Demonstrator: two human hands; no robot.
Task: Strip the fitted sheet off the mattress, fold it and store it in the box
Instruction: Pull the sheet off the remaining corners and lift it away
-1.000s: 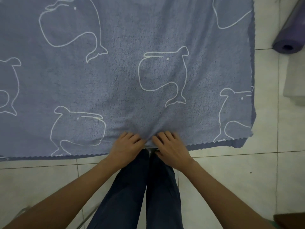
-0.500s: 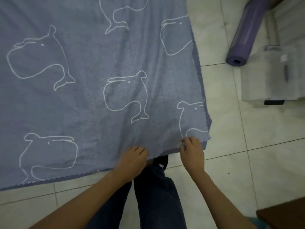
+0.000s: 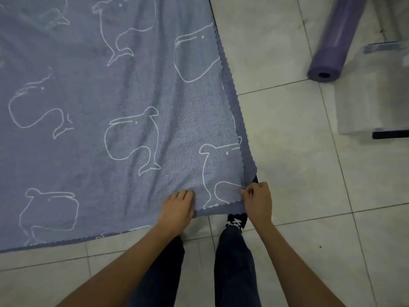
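The blue-grey sheet (image 3: pixel 115 103) with white whale outlines lies spread flat on the tiled floor, filling the left and upper part of the view. Its near right corner sits just in front of my feet. My right hand (image 3: pixel 257 201) pinches that corner, fingers curled round the scalloped edge. My left hand (image 3: pixel 177 208) grips the near edge a little to the left, fingers bent over the fabric. The storage box cannot be picked out with certainty.
A rolled purple mat (image 3: pixel 334 43) lies on the floor at the upper right. Beside it stands a pale translucent block or container (image 3: pixel 374 94). Bare floor tiles (image 3: pixel 298 173) stretch to the right of the sheet. My legs and a dark shoe (image 3: pixel 235 221) are below the hands.
My right hand slid right along the near edge to the sheet's corner and closed on it. My left hand followed to the right. The view shifted right, revealing the mat and pale block.
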